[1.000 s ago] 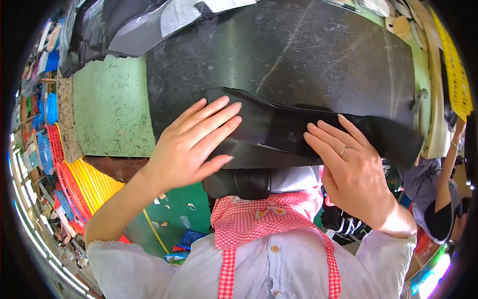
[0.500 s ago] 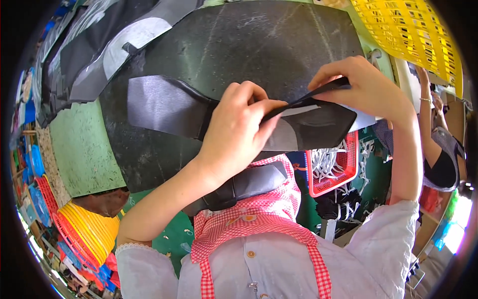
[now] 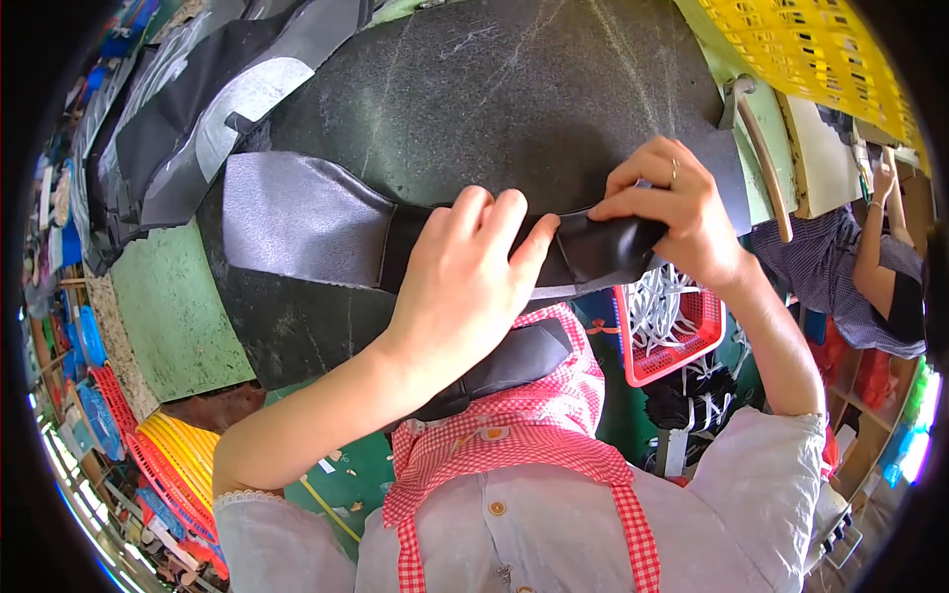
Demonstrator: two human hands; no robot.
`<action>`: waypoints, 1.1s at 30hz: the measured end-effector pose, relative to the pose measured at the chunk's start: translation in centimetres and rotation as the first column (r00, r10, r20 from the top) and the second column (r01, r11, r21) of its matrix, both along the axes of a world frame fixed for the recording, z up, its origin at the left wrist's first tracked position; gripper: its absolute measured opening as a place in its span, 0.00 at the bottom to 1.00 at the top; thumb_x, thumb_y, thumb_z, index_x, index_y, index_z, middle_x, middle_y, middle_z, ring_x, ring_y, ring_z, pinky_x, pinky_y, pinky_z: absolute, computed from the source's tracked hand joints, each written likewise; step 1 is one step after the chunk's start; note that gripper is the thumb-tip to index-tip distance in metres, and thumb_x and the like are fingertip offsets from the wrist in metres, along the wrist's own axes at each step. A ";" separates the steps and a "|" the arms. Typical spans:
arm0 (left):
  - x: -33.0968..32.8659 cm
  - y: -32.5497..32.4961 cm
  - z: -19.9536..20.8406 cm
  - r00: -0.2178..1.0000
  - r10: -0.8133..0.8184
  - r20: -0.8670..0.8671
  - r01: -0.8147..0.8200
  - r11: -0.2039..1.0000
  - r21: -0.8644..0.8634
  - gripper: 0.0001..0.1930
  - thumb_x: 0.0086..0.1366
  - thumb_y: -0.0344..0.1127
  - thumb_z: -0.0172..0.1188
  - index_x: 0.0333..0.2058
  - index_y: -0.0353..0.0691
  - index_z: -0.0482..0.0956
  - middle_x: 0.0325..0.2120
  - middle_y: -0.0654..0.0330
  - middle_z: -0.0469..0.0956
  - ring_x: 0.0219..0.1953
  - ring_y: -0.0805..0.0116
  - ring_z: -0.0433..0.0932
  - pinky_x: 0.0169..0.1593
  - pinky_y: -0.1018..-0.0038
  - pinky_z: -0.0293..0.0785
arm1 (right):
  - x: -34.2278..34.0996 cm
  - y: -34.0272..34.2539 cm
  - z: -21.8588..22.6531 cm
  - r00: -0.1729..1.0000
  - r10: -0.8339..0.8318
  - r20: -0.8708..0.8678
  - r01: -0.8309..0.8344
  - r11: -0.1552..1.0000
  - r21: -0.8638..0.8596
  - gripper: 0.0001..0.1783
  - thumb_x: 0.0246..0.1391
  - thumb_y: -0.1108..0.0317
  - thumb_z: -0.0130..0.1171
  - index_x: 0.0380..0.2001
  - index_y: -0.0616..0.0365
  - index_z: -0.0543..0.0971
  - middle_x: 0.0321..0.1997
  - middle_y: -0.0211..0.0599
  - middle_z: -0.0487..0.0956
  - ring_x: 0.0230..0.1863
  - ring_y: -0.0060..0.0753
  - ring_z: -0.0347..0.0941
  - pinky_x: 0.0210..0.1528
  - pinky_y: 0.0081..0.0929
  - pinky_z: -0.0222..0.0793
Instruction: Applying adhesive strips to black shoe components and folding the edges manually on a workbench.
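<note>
A long black leather piece [image 3: 301, 212] lies across the dark work board [image 3: 474, 99], its left end broad and glossy. Over its middle rests my left hand [image 3: 460, 267], fingers bent, with thumb and forefinger at a seam near the upper edge. My right hand [image 3: 682, 203], a ring on one finger, grips the piece's right end, thumb on top along the upper edge. That end curves up a little, smooth side upward. The left palm hides part of the middle. On my lap lies another black leather piece [image 3: 529, 354].
Dark leather pieces [image 3: 178, 128] are piled at the far left. A hammer [image 3: 761, 153] lies right of the board, below a yellow plastic basket [image 3: 820, 59]. The red basket [image 3: 672, 371] near my right arm holds white strips. Another person [image 3: 860, 267] is at the far right.
The leather's right end, folded up with its grey underside showing, has turned over and flattened, smooth side up. My right hand has moved down, its thumb now along the edge.
</note>
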State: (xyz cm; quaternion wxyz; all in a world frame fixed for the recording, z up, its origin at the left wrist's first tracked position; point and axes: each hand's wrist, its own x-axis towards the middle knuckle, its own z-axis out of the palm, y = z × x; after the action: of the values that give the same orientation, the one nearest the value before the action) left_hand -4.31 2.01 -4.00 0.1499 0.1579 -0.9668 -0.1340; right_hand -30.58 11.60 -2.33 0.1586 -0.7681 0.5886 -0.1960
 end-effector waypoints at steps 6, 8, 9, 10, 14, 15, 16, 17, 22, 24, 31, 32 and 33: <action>0.5 0.9 0.8 0.969 -0.155 0.193 0.192 0.963 -0.191 0.25 0.60 0.32 0.61 0.56 0.30 0.81 0.55 0.53 0.75 0.52 0.57 0.76 0.49 0.67 0.78 | -0.7 4.3 1.1 0.912 -0.087 -0.400 0.053 0.994 -0.096 0.33 0.36 0.80 0.61 0.49 0.44 0.89 0.64 0.36 0.81 0.68 0.47 0.71 0.69 0.50 0.65; 0.5 1.6 1.2 0.958 -0.143 0.250 0.201 0.954 -0.224 0.24 0.61 0.32 0.61 0.55 0.28 0.81 0.54 0.53 0.76 0.53 0.56 0.76 0.51 0.67 0.80 | 0.3 4.4 1.8 0.937 -0.116 -0.329 0.094 0.992 -0.082 0.31 0.39 0.79 0.60 0.53 0.54 0.86 0.67 0.41 0.79 0.72 0.49 0.69 0.71 0.54 0.64; 0.7 1.9 1.0 0.965 -0.108 0.240 0.172 0.950 -0.262 0.23 0.61 0.31 0.61 0.55 0.29 0.81 0.54 0.53 0.76 0.53 0.57 0.77 0.52 0.67 0.81 | 2.3 3.7 2.0 0.971 -0.110 -0.210 0.098 0.993 -0.068 0.31 0.40 0.78 0.60 0.54 0.58 0.85 0.67 0.43 0.79 0.72 0.50 0.69 0.72 0.54 0.64; 0.7 2.1 0.9 0.972 -0.077 0.221 0.142 0.944 -0.297 0.22 0.61 0.31 0.61 0.54 0.30 0.82 0.54 0.53 0.76 0.53 0.57 0.77 0.54 0.67 0.82 | 4.4 3.8 1.2 0.999 -0.036 -0.021 0.036 0.999 -0.032 0.29 0.46 0.75 0.64 0.56 0.64 0.83 0.67 0.45 0.79 0.72 0.49 0.70 0.75 0.53 0.62; 4.8 -0.4 2.8 0.983 -0.138 0.125 0.126 0.987 0.099 0.26 0.60 0.25 0.63 0.60 0.36 0.80 0.52 0.53 0.84 0.49 0.55 0.86 0.58 0.61 0.82 | 5.9 5.0 0.7 0.995 -0.094 -0.026 0.096 0.989 0.112 0.31 0.52 0.63 0.72 0.60 0.59 0.81 0.71 0.46 0.75 0.74 0.47 0.68 0.77 0.52 0.60; 5.2 -1.0 3.3 0.983 -0.122 0.136 0.101 0.983 0.152 0.31 0.59 0.23 0.63 0.64 0.39 0.77 0.50 0.53 0.86 0.47 0.58 0.87 0.58 0.59 0.82 | 5.8 5.1 0.5 0.992 -0.099 -0.077 0.103 0.993 0.060 0.34 0.48 0.62 0.74 0.61 0.56 0.80 0.67 0.45 0.76 0.69 0.49 0.72 0.71 0.48 0.67; 5.0 -1.2 3.8 0.979 -0.110 0.174 0.068 0.971 0.229 0.35 0.58 0.23 0.63 0.68 0.41 0.72 0.51 0.53 0.85 0.47 0.59 0.87 0.58 0.59 0.82 | 6.2 4.5 0.4 0.994 -0.088 -0.062 0.092 0.994 0.054 0.34 0.48 0.62 0.74 0.61 0.56 0.80 0.67 0.45 0.76 0.69 0.49 0.72 0.71 0.48 0.67; 4.9 -1.5 4.2 0.977 -0.120 0.174 0.073 0.964 0.254 0.37 0.58 0.22 0.62 0.69 0.41 0.70 0.51 0.53 0.85 0.47 0.59 0.87 0.58 0.59 0.82 | 7.3 3.2 0.9 0.992 -0.124 -0.038 0.126 0.990 0.068 0.34 0.48 0.62 0.75 0.60 0.55 0.81 0.61 0.42 0.77 0.63 0.48 0.73 0.66 0.46 0.69; 5.2 -4.5 4.2 0.999 -0.033 -0.005 0.030 0.826 0.563 0.40 0.58 0.24 0.66 0.71 0.39 0.65 0.54 0.47 0.78 0.51 0.50 0.81 0.58 0.60 0.80 | 10.2 0.0 -0.4 0.988 -0.093 0.120 0.097 0.995 -0.032 0.30 0.41 0.68 0.76 0.53 0.51 0.85 0.45 0.34 0.75 0.47 0.42 0.72 0.51 0.38 0.70; 6.1 -3.8 4.1 0.994 -0.098 0.041 0.080 0.946 0.315 0.36 0.55 0.28 0.71 0.64 0.37 0.73 0.53 0.48 0.76 0.56 0.50 0.77 0.61 0.56 0.77 | 10.9 -0.3 -0.3 0.978 -0.036 0.206 0.066 0.988 -0.143 0.25 0.38 0.76 0.72 0.46 0.52 0.88 0.44 0.34 0.76 0.46 0.41 0.73 0.49 0.38 0.71; 6.5 -3.1 1.5 0.974 -0.222 -0.044 0.227 0.958 0.175 0.11 0.56 0.41 0.73 0.35 0.44 0.87 0.39 0.62 0.82 0.42 0.61 0.81 0.48 0.66 0.80 | 10.2 0.2 -1.3 0.961 0.106 0.256 -0.064 0.983 -0.169 0.15 0.43 0.76 0.69 0.38 0.51 0.89 0.39 0.33 0.83 0.42 0.41 0.81 0.47 0.38 0.78; 6.7 -2.6 3.2 0.982 -0.190 0.000 0.180 0.933 0.312 0.11 0.61 0.44 0.73 0.34 0.43 0.87 0.33 0.63 0.84 0.34 0.61 0.83 0.41 0.67 0.81 | 9.8 0.6 0.0 0.944 0.131 0.302 -0.105 0.989 -0.100 0.14 0.45 0.75 0.69 0.38 0.52 0.88 0.37 0.34 0.83 0.40 0.42 0.82 0.46 0.38 0.78; 7.4 -2.0 5.0 0.978 -0.198 0.061 0.139 0.843 0.519 0.14 0.66 0.46 0.72 0.33 0.40 0.87 0.28 0.61 0.84 0.27 0.64 0.81 0.37 0.68 0.79 | 9.4 0.9 2.3 0.894 0.182 0.410 -0.203 0.979 0.008 0.14 0.50 0.72 0.71 0.42 0.52 0.87 0.37 0.36 0.84 0.40 0.46 0.82 0.45 0.38 0.79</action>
State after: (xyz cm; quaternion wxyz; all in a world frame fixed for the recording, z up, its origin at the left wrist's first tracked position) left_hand 3.06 0.03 0.97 0.0358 0.1137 -0.9133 -0.3896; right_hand -21.14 12.46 0.00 0.3158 -0.7604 0.4686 -0.3201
